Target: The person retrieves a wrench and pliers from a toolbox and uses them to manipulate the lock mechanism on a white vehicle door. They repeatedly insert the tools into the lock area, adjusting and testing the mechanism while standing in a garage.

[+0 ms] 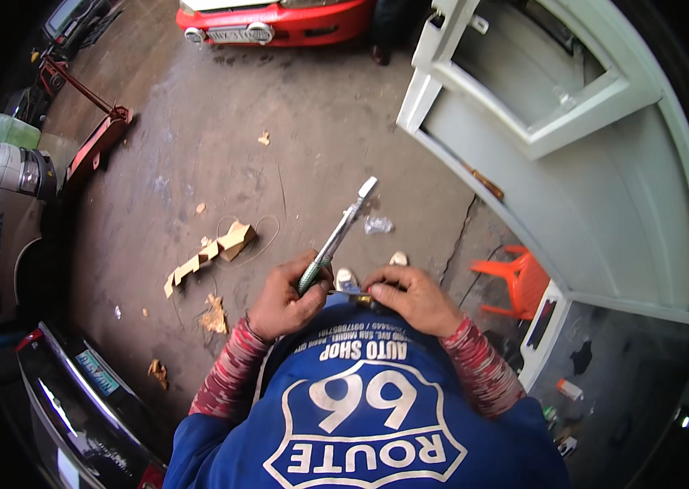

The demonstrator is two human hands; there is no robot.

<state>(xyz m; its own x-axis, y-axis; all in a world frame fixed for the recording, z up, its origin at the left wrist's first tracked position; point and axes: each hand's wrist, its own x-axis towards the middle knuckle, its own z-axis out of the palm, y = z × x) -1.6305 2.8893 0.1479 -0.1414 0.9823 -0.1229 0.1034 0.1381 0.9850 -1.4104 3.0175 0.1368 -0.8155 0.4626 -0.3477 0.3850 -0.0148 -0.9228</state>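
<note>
My left hand [289, 295] is closed around a long slender silver tool [340, 230]. Its lower part is green, and a white block-like tip points up and away from me. Close in front of my blue shirt, my right hand [416, 298] pinches a small dark and yellowish piece [367, 300] with a bit of red on it. Fingers cover most of that piece, so its kind is unclear. A thin metallic strip lies between both hands; I cannot tell which hand holds it.
A large white vehicle door [540, 175] stands at right, with a brown-handled tool [484, 182] on its edge. Nearby is an orange chair [515, 281]. Torn cardboard [212, 254] and clear plastic [378, 224] litter the floor. A red car [312, 24], red jack [100, 143] and dark car [76, 407] surround me.
</note>
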